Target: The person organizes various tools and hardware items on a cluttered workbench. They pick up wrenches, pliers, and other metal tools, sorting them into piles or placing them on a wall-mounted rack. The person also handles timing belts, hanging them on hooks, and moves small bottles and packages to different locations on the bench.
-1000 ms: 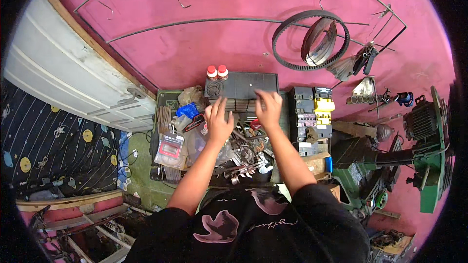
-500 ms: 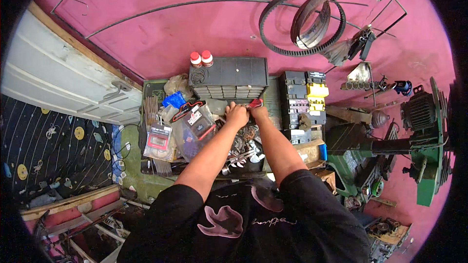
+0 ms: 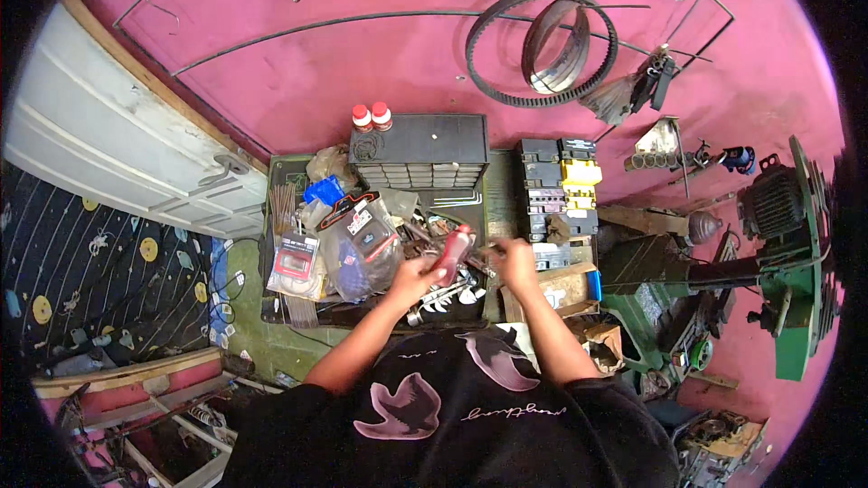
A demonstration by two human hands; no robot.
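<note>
My left hand [image 3: 416, 281] is closed around a long, red, bottle-shaped thing [image 3: 453, 253] with a narrower red top. It is tilted, its top pointing away from me, above the cluttered middle of the bench. To its right is my right hand [image 3: 515, 266], apart from the red thing. Its fingers are curled and smeared, and I cannot make out whether something is in them. Beneath my hands lie loose metal tools and parts, among them several shiny wrenches [image 3: 442, 298]. Plastic-bagged packages [image 3: 362, 248] lie left of my left hand.
A grey drawer cabinet [image 3: 418, 140] stands at the back, with two white bottles [image 3: 372, 117] with red caps on it. Black and yellow cases [image 3: 558, 181] are stacked at the right. Beyond them stands a green machine [image 3: 796, 253]. Belts [image 3: 542, 45] hang on the pink wall.
Both hands have drawn back toward me from the cabinet's front and moved apart. The red thing has come along in my left hand. The view has shifted slightly.
</note>
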